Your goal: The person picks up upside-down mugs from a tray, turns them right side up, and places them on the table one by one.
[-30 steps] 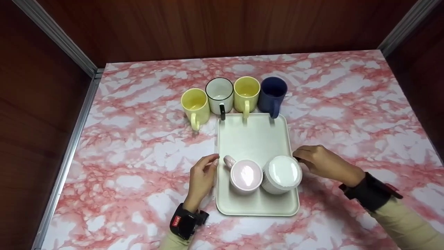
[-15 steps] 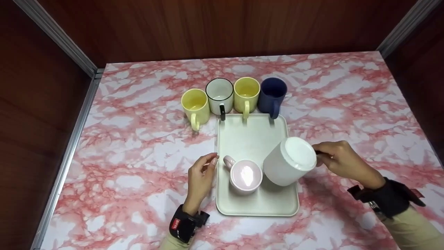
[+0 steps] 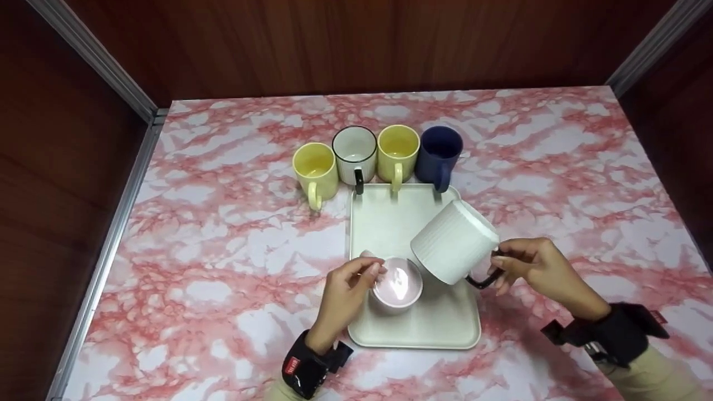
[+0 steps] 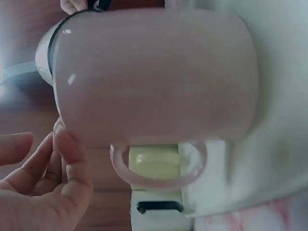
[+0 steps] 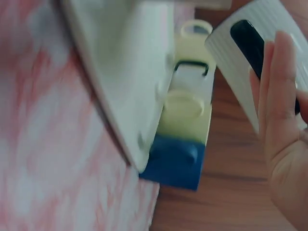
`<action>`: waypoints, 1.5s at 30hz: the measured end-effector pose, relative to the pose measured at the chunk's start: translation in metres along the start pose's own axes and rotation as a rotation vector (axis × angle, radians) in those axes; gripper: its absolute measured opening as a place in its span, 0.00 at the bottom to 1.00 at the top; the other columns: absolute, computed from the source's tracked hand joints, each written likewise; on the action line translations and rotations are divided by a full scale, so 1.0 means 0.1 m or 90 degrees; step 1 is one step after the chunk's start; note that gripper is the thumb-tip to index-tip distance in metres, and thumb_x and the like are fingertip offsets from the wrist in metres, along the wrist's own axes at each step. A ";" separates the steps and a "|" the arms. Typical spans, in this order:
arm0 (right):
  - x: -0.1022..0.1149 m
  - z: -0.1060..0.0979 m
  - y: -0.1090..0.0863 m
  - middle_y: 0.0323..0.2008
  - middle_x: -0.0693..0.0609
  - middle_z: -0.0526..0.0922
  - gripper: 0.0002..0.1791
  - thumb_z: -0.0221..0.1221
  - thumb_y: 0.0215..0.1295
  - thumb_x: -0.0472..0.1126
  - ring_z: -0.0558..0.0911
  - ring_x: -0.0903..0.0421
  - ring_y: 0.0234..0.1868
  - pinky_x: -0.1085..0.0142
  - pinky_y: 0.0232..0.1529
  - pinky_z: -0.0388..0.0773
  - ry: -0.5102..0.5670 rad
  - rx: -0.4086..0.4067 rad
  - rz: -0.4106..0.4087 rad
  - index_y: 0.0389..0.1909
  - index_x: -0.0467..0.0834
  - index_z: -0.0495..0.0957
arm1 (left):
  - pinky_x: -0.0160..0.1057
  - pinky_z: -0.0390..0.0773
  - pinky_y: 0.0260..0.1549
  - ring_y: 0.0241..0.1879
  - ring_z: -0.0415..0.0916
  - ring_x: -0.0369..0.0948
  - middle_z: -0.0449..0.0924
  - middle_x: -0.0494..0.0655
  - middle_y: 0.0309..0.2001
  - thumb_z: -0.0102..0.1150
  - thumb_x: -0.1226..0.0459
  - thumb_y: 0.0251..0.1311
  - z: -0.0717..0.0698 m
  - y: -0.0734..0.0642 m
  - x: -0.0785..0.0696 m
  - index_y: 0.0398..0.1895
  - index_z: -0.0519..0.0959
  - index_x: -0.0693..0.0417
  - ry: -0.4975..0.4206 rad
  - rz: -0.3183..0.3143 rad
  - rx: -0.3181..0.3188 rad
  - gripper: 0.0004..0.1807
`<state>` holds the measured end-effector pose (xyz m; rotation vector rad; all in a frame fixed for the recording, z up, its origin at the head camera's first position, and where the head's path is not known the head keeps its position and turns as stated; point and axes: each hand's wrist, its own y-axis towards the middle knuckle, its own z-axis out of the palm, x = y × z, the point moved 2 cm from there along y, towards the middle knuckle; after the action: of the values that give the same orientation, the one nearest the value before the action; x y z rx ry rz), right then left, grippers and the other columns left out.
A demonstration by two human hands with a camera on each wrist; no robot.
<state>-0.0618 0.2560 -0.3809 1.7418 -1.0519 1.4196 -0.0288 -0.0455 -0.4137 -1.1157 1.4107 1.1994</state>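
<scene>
My right hand [image 3: 543, 273] grips the black handle [image 3: 486, 278] of a white ribbed mug [image 3: 457, 242]. That mug hangs tilted above the tray, its base towards the upper right and its mouth downwards. On the cream tray [image 3: 415, 328] stands a pink mug [image 3: 396, 284]. My left hand [image 3: 346, 295] is at the pink mug's upper left edge with fingers loosely bent, thumb apart in the left wrist view. Its fingertips [image 4: 65, 139] overlap the mug's edge there; whether they touch it I cannot tell. From the head, this hand hides the pink handle [image 4: 159, 180].
Behind the tray, a row holds a yellow mug [image 3: 316, 172], a black-rimmed white mug [image 3: 356, 150], another yellow mug [image 3: 398, 150] and a dark blue mug [image 3: 438, 156]. Several handles point towards the tray. Wooden panels [image 3: 356, 44] enclose the marbled table [image 3: 223, 223].
My right hand has lifted the white mug off the tray, where it stood base up, and tipped it. My left hand has moved right, from the tray's edge to the pink mug.
</scene>
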 end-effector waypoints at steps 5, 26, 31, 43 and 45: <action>0.02 0.16 -0.01 0.27 0.30 0.79 0.10 0.51 0.63 0.27 0.81 0.45 0.20 0.52 0.21 0.77 0.122 0.000 0.005 0.38 0.21 0.72 | 0.34 0.77 0.35 0.33 0.77 0.40 0.81 0.51 0.35 0.54 0.67 0.61 0.10 -0.07 -0.16 0.40 0.79 0.66 0.056 0.062 0.039 0.10; 0.03 0.41 0.03 0.30 0.39 0.82 0.13 0.42 0.64 0.22 0.82 0.53 0.24 0.67 0.25 0.79 0.461 -0.066 -0.027 0.36 0.29 0.76 | 0.39 0.78 0.39 0.38 0.75 0.39 0.77 0.59 0.41 0.52 0.70 0.61 0.92 -0.01 -0.24 0.46 0.73 0.73 -0.209 -0.104 0.071 0.14; -0.04 0.39 0.02 0.30 0.40 0.81 0.11 0.45 0.64 0.23 0.82 0.54 0.25 0.67 0.26 0.79 0.464 -0.102 -0.013 0.37 0.28 0.76 | 0.44 0.77 0.40 0.34 0.74 0.36 0.77 0.56 0.37 0.51 0.73 0.60 1.12 0.06 -0.17 0.41 0.71 0.77 -0.410 -0.179 -0.020 0.11; -0.17 0.28 0.02 0.29 0.38 0.82 0.10 0.47 0.64 0.25 0.81 0.54 0.23 0.66 0.25 0.79 0.464 -0.146 0.041 0.36 0.28 0.77 | 0.46 0.76 0.39 0.33 0.74 0.36 0.79 0.55 0.37 0.53 0.72 0.58 1.33 0.17 -0.12 0.43 0.74 0.74 -0.409 -0.200 -0.091 0.12; -0.19 0.26 0.03 0.30 0.38 0.82 0.09 0.48 0.64 0.25 0.81 0.54 0.24 0.67 0.26 0.79 0.453 -0.150 0.057 0.36 0.28 0.78 | 0.47 0.76 0.39 0.33 0.74 0.36 0.80 0.57 0.37 0.54 0.72 0.58 1.36 0.18 -0.11 0.42 0.74 0.74 -0.400 -0.201 -0.098 0.12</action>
<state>-0.0542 0.2357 -0.4045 0.9086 -0.8516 1.7026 -0.0317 0.0916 -0.4113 -0.9061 0.6503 1.2882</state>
